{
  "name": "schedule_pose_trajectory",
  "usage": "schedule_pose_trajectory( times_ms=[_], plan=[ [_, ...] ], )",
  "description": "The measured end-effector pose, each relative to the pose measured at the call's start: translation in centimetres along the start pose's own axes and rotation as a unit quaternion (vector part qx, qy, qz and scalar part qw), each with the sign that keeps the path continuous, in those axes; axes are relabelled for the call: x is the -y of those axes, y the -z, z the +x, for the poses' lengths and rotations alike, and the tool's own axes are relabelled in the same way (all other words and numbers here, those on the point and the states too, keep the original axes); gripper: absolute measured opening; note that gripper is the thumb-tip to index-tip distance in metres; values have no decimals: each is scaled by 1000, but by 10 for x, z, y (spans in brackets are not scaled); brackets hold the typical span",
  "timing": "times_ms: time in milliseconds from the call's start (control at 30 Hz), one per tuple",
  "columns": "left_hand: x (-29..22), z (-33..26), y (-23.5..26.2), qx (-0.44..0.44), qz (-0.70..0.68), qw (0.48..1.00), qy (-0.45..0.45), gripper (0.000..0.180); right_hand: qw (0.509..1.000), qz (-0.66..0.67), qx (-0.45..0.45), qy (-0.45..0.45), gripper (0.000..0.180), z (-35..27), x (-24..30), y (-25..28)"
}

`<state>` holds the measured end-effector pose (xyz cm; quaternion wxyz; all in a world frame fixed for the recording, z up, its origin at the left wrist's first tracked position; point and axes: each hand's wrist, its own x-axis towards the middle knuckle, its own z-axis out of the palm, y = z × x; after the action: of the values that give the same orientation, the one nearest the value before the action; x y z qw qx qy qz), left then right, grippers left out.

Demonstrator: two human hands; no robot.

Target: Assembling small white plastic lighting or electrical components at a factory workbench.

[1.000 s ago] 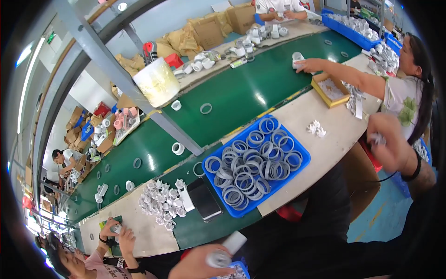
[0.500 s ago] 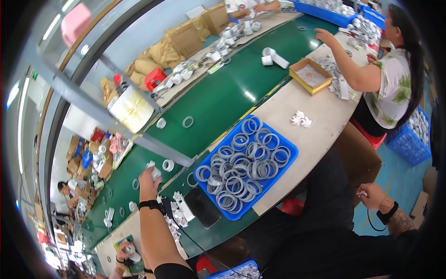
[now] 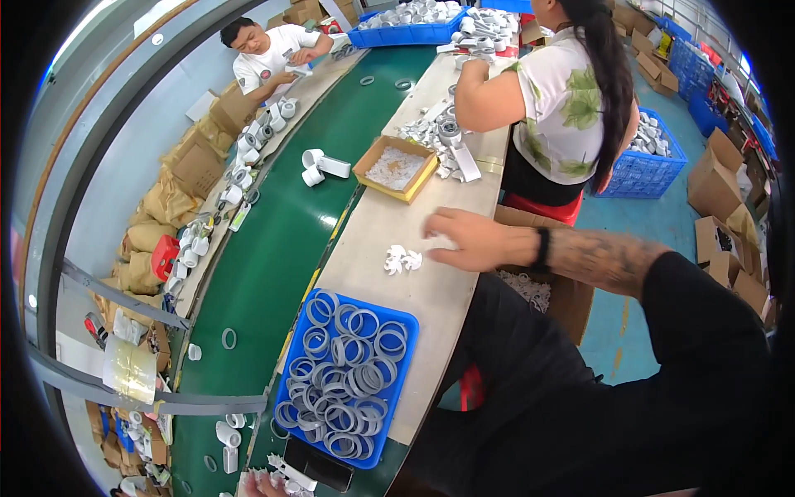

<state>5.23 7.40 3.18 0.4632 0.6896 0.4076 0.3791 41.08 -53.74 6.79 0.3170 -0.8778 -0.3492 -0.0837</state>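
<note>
Now right hand (image 3: 470,238) stretched across beige bench (image 3: 377,232), palm down, fingers spread, fingertips on small white piece (image 3: 439,243); white fittings pile (image 3: 402,260) just left. Left hand (image 3: 261,483) at near edge, fingers unclear.

Brown cardboard boxes (image 3: 729,215) are stacking up at the far right on the floor. An open shallow cardboard box (image 3: 396,168) is sitting on the tabletop (image 3: 373,240), far centre. Tan sacks (image 3: 166,207) and cartons are lining the left wall. A dark phone screen (image 3: 319,468) is lying near, beside the blue tray (image 3: 406,319).
</note>
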Motion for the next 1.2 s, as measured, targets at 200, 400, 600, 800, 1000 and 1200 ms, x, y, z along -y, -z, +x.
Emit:
schedule_pose_trajectory(
  times_ms=[200, 400, 600, 800, 1000, 1200],
  plan=[
    [-88, -158, 19, 46, 69, 996, -29, 21, 985, -162, 61, -17, 35, 69, -7, -87],
    [-125, -170, -16, 142, 178, 970, -85, 14, 981, -141, 136, 16, 26, 45, -24, -91],
    [-166, -231, -132, 403, 8, 891, -208, 10, 981, 76, -45, -175, 26, -90, -64, 1],
    [-176, -300, -212, 563, -8, 779, -276, 9, 734, 98, -235, -630, 36, -285, -144, 12],
    [-155, -330, -211, 590, 76, 796, -113, 12, 816, 216, -235, -482, 48, -355, -169, -12],
    [-114, -344, -171, 492, 169, 854, -1, 10, 785, -149, -235, -553, 77, -399, -145, -5]
  ],
)
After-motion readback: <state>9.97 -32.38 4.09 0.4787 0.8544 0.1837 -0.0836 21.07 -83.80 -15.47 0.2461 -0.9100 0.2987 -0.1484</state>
